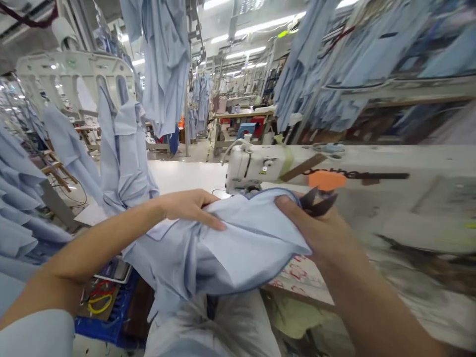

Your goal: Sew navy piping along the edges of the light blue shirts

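Note:
A light blue garment piece (238, 248) with a darker edge spreads between my hands, above my lap and in front of the sewing machine (260, 166). My left hand (193, 208) grips its upper left part, the thumb lying on top and the other fingers partly hidden. At the right end, my right hand (320, 223) pinches the cloth under its thumb. Dark-bladed thread snips (319, 203) also sit in that hand, their tips pointing up beside the machine arm. Folds of the cloth hang down at the left.
Several light blue garment pieces hang from a white rack (74, 67) at the left and from rails overhead. A blue crate (100, 327) with yellow-handled scissors (99, 303) stands low at the left. The white machine table (178, 173) extends behind my hands.

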A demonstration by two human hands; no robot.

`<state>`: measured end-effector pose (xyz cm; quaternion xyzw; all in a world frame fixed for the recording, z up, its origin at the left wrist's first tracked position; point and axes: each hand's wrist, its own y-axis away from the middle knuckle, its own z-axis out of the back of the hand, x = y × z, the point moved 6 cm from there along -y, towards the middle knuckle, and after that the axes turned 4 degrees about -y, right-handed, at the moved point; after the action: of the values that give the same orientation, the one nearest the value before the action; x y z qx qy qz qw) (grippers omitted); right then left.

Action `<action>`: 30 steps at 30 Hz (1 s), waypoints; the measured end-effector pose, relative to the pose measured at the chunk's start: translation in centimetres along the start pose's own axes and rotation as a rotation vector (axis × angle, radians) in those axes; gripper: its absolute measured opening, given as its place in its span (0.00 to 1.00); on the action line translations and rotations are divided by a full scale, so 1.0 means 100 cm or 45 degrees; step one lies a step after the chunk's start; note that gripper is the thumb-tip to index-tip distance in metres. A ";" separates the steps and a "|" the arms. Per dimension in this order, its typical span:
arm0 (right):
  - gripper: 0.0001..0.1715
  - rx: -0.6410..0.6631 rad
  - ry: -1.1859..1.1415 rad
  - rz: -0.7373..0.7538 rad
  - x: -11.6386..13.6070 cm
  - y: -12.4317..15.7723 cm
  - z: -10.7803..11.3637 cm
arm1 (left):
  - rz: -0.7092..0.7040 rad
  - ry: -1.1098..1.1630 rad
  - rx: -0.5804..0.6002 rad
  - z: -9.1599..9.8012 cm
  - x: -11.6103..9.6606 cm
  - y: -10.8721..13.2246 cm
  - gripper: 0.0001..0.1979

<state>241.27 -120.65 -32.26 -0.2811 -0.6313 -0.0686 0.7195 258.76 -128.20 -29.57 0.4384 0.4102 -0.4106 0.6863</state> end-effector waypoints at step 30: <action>0.14 -0.031 0.146 -0.263 -0.037 0.036 0.022 | -0.264 0.104 -0.351 -0.014 0.044 -0.038 0.12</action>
<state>240.30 -117.52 -36.84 -0.2189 -0.6140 -0.1659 0.7400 256.38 -128.87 -34.97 0.3118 0.5331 -0.4009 0.6766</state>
